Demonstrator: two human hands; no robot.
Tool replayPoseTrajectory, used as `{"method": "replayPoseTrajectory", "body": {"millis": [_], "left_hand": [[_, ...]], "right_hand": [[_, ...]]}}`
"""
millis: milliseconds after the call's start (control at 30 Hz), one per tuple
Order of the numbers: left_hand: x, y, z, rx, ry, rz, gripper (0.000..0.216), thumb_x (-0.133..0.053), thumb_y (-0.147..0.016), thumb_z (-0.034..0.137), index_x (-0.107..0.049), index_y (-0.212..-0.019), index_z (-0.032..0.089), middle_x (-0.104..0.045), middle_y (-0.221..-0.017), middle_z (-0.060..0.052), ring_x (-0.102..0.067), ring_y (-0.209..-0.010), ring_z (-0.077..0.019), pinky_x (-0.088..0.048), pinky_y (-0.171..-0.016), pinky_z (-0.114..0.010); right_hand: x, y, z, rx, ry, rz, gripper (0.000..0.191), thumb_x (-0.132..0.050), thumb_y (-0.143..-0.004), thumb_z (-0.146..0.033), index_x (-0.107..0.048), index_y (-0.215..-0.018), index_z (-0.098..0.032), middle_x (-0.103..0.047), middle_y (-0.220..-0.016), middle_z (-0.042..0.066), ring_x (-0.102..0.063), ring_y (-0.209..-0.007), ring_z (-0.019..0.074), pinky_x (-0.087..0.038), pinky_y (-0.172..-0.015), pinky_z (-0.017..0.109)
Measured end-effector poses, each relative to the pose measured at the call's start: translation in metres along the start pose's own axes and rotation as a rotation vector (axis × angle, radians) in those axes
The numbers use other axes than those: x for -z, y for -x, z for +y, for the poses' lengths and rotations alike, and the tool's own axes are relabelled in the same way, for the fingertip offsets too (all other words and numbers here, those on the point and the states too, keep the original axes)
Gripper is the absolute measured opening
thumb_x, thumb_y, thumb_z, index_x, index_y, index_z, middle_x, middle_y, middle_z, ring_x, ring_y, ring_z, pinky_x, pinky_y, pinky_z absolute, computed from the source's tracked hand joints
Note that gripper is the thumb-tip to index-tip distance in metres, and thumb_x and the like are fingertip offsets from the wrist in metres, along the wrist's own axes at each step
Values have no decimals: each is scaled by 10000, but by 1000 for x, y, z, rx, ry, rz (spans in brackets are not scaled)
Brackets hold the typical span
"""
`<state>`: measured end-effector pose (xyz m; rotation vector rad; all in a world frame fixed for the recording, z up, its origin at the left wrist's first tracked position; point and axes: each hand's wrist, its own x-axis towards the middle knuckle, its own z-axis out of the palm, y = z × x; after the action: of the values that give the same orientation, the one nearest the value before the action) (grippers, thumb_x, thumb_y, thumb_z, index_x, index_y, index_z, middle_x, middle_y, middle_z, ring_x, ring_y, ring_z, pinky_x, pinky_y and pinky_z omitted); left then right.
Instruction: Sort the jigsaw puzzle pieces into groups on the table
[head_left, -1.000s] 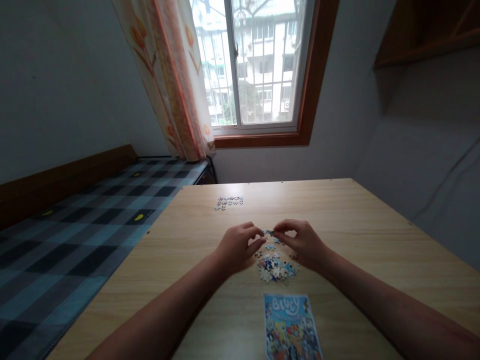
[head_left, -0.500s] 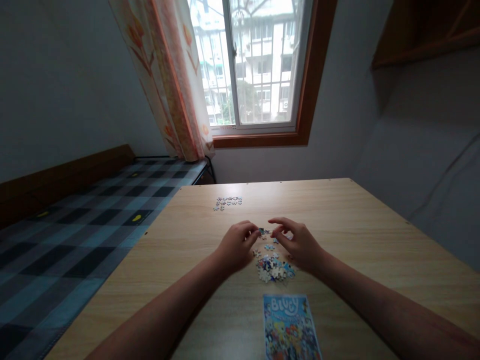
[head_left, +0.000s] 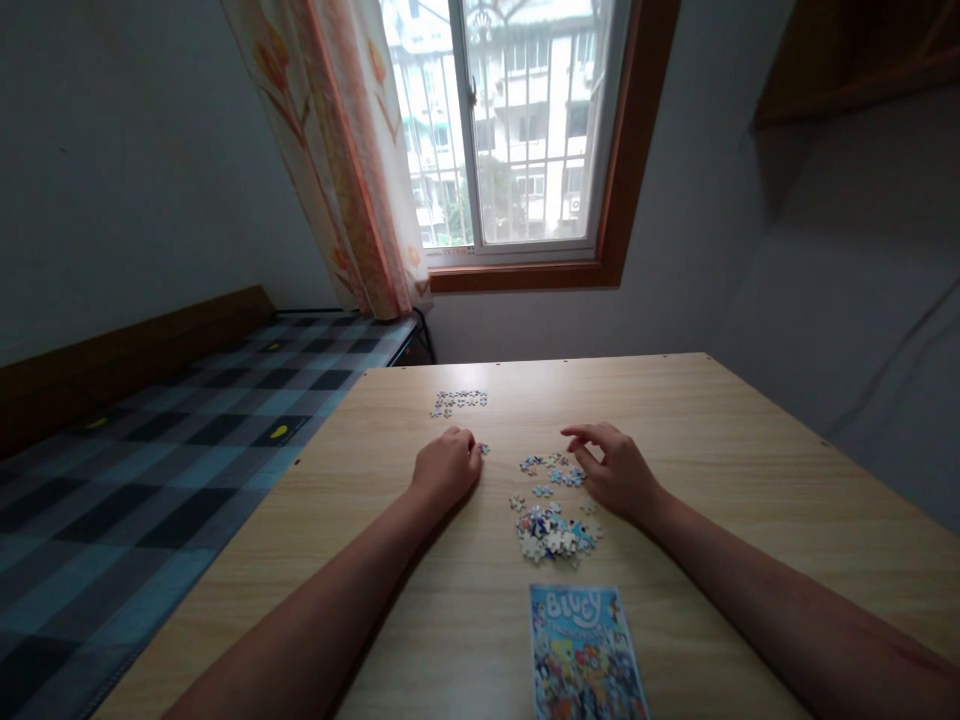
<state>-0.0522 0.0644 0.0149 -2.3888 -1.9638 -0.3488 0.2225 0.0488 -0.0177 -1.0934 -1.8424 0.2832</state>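
The left hand [head_left: 448, 467] rests low on the table [head_left: 750, 560], to the left of the loose bits. Its fingers curl down, and a small puzzle piece [head_left: 484, 449] is just to the right of the fingertips. I can't tell if the fingers touch that piece or have hold of something under them.

The right hand [head_left: 615, 470] is on the other side. Its thumb and first finger are a little way apart, and I see nothing between them. It is just beside some loose blue pieces [head_left: 566, 477], maybe so they are easy to reach.

The pile of pieces [head_left: 555, 537] sits nearer, in the middle, perhaps so both hands can get to it. A few pieces lie spread out on its far side, which likely makes them easier to see one by one.

At the far left, a group of pieces [head_left: 461, 400] lies in neat rows, well apart from the pile, so the two probably don't get mixed up. The Bluey picture [head_left: 589, 650] lies face up at the near side, with its words the right way up for looking at.
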Motion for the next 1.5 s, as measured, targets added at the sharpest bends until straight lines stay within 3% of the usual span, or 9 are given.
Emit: {"method": "replayPoseTrajectory", "body": {"millis": [200, 400, 533, 833, 1100, 1500], "left_hand": [[12, 10, 11, -40, -105, -2, 219, -444, -957, 270, -637, -975, 168, -659, -993, -115, -628, -717, -190, -413, -629, -297], [19, 17, 24, -25, -174, -193, 271, -409, -950, 163, -678, -953, 131, -647, -934, -142, -675, -778, -230, -477, -685, -321], [18, 15, 24, 19, -226, -243, 335, -366, -977, 205, -691, -1005, 129, -681, -968, -158, -699, -860, -255, -511, -731, -337], [10, 0, 6, 102, -203, -187, 414, -343, -999, 383, -619, -1220, 169, -735, -1073, -145, -699, -939, -263, -514, -769, -353], [3, -9, -6, 138, -170, -84, 473, -392, -991, 420, -554, -1381, 206, -691, -1197, -130, -677, -1009, -253, -501, -808, -336], [-5, -13, -9, 185, -184, -47, 478, -337, -986, 452, -614, -1312, 238, -691, -1162, -131, -684, -954, -280, -505, -772, -372]], "right_hand": [[0, 1, 1, 4, -5, -11, 225, -559, -881, -153, -738, -1002, -219, -743, -906, 72, -658, -889, 245, -528, -837, 403], [0, 1, 0, 19, -4, -20, 208, -572, -869, -137, -746, -954, -213, -744, -871, 68, -663, -871, 243, -524, -823, 396], [0, 1, 2, 35, -1, -24, 193, -583, -868, -130, -747, -927, -214, -748, -849, 60, -665, -861, 239, -517, -817, 388], [-2, 1, 0, 44, -10, -37, 199, -591, -869, -115, -751, -924, -219, -743, -846, 55, -657, -855, 234, -514, -795, 370], [-2, 1, -1, 40, -16, -47, 193, -588, -883, -113, -752, -923, -207, -739, -848, 60, -651, -858, 232, -504, -792, 365], [-6, 1, -2, 39, -52, -65, 198, -596, -877, -106, -757, -914, -214, -743, -833, 51, -657, -845, 231, -501, -789, 366]]}}
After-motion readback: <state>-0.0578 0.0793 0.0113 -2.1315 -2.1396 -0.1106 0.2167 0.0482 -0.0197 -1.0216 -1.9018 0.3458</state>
